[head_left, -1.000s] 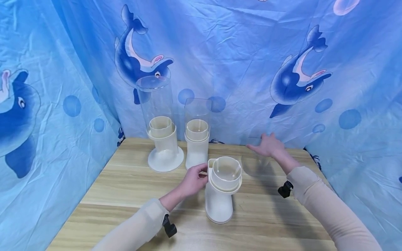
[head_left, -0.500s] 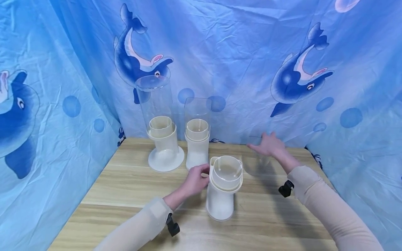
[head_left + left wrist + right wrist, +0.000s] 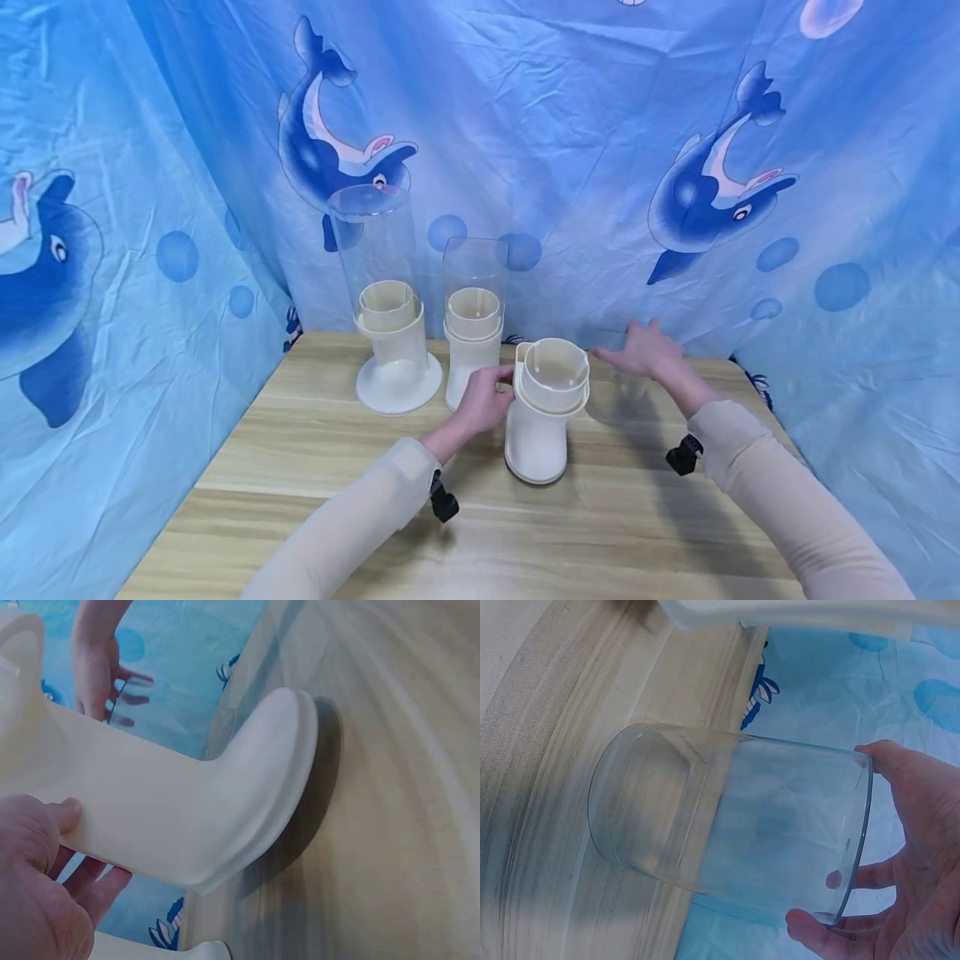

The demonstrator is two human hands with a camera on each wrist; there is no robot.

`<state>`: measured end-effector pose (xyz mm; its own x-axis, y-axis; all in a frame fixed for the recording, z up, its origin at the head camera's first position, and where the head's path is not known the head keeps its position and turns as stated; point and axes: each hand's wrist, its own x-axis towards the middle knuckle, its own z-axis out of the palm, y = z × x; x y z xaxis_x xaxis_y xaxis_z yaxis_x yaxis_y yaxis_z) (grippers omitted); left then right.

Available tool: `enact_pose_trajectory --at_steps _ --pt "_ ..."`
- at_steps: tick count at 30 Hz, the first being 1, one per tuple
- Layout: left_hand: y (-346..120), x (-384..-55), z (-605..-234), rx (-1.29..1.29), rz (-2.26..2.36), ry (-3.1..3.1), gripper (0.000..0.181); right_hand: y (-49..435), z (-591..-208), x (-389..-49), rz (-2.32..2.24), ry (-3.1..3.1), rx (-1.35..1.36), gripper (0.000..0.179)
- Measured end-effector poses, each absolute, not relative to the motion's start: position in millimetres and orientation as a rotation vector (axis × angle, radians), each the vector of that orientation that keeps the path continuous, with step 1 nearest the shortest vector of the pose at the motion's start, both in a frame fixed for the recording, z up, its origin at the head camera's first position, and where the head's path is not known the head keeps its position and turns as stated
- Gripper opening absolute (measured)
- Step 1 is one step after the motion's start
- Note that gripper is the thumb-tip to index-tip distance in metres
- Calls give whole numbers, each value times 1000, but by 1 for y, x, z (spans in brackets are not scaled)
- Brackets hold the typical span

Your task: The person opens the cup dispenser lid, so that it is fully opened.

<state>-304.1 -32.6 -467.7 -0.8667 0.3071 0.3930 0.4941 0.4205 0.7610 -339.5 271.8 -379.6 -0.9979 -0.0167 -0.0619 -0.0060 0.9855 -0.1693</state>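
My left hand (image 3: pixel 486 402) grips a white stand (image 3: pixel 536 442) by its neck, just below the round collar. In the left wrist view, the stand's oval foot (image 3: pixel 262 787) hovers close over the tabletop with a shadow under it. At the right, my right hand (image 3: pixel 643 348) holds a clear open-topped container (image 3: pixel 787 817) by its rim, thumb and fingers around it in the right wrist view. The container's rounded lower end is down at the wooden table, and it is hard to make out in the head view.
Behind and left stand two similar white stands with clear containers on top: one with a round foot (image 3: pixel 399 385), the other narrower (image 3: pixel 474 367). The wooden table (image 3: pixel 322 483) ends at a blue dolphin-print curtain (image 3: pixel 570 167), which also hangs along both sides.
My left hand has carried the white stand back, away from me, and slightly right, nearer the other stands. My right hand has stayed in place on the clear container.
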Motion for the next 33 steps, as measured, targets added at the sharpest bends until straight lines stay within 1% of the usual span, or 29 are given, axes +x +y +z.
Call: enact_pose_trajectory --at_steps 5,13,17,23,30,33 --pt "-23 -318 -470 -679 -1462 -2469 30 272 -382 -340 -250 3064 -25 117" --pt "-6 -337 -480 -627 -1488 -2441 28 276 -384 -340 -247 3066 -5 116" --pt "1 -342 -483 -568 -1466 -2428 26 276 -385 -340 -251 3066 -7 117" --pt "10 -349 -483 -473 -1522 -2436 31 273 -383 -340 -252 3066 -12 116" --pt "15 -364 -482 -418 -1494 -2459 22 271 -383 -340 -263 3076 -11 115" --pt "15 -372 -482 -396 -1494 -2464 23 270 -382 -341 -259 3074 -18 114"
